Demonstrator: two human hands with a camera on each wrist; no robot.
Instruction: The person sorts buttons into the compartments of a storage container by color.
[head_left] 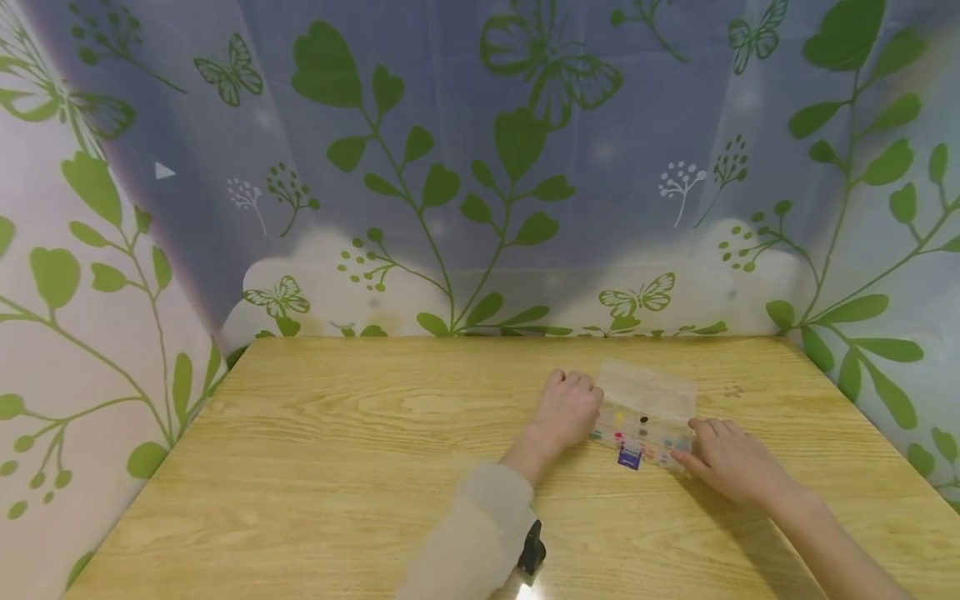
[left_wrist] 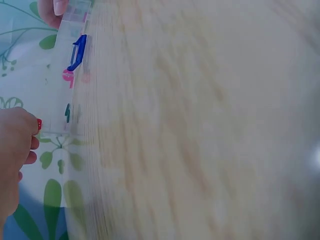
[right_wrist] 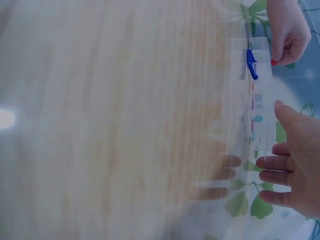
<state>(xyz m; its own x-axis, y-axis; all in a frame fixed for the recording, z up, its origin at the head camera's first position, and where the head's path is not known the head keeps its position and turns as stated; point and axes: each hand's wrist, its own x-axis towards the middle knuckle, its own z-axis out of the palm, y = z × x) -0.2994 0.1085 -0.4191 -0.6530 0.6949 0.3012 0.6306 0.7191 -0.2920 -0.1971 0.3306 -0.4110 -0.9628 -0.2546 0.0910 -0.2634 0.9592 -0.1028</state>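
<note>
A clear plastic compartment box [head_left: 651, 387] sits on the table with its lid raised at the back. Small coloured pieces lie in its compartments, and a blue latch [head_left: 629, 457] hangs at the front. My left hand [head_left: 572, 408] is at the box's left end. Between its thumb and fingers it pinches a small red piece with pale dots [left_wrist: 39, 124], mostly covered by the fingertips. At the right end, my right hand [head_left: 737, 460] has its fingers extended beside the box, the thumb toward the front corner.
The wood-grain table [head_left: 322, 467] stretches wide to the left. A few faint small pieces [head_left: 732, 390] lie right of the lid. Leaf-patterned cloth [head_left: 450, 192] hangs behind the table and along both sides. A black device [head_left: 532, 548] is on the left sleeve.
</note>
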